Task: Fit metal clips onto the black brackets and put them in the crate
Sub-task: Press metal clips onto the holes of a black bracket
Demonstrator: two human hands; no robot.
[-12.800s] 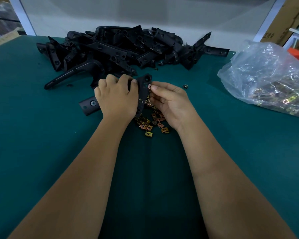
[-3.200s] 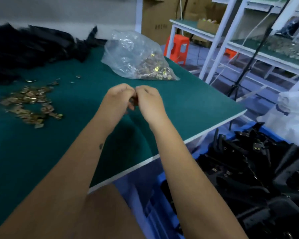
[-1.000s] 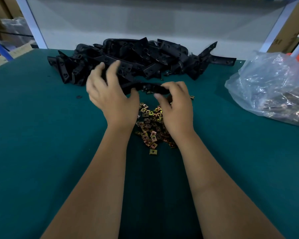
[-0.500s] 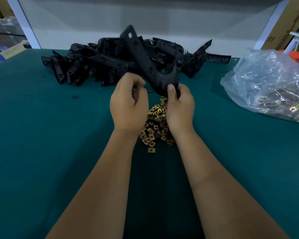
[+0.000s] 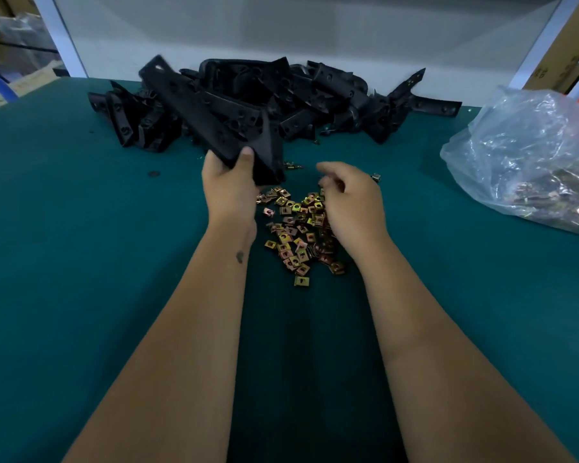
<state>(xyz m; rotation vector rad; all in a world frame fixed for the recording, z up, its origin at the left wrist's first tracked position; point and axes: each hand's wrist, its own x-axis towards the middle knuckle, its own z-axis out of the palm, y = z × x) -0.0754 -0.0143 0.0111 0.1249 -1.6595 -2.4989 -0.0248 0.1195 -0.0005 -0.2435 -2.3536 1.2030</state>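
The left hand [image 5: 229, 185] grips a black bracket [image 5: 211, 118] above the green tabletop [image 5: 81, 262] while the right hand [image 5: 351, 202] hovers, fingers loosely curled, over scattered metal clips [image 5: 293, 228].

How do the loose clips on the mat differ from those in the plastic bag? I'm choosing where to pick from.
The loose clips lie bare and spread on the green mat, between the hands; the bagged clips are heaped behind crinkled film at the right edge. Loose ones show clearly; bagged ones look dim. Both look gold-toned.
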